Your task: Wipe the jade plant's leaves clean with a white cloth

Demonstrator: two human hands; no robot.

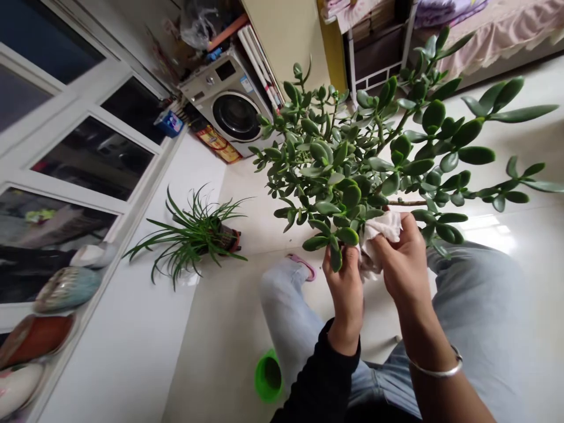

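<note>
There you go, your left hand (346,288) and right hand (403,264) meet mid-frame, fingers curled and pressed together, pinching a crumpled, soft white cloth (381,235) around a thick, glossy leaf of the jade plant (348,164). Its woody stems and fleshy oval leaves fan toward the upper right. A smooth silver bangle (440,367) circles your right wrist; a black sleeve (321,370) covers your left. Pale jeans (476,305) lie below, beside a green plastic container (268,376). Left of center, a spiky spider plant (194,229) sits on the glossy floor (211,352); a washing machine (235,114) stands at the top.
</note>
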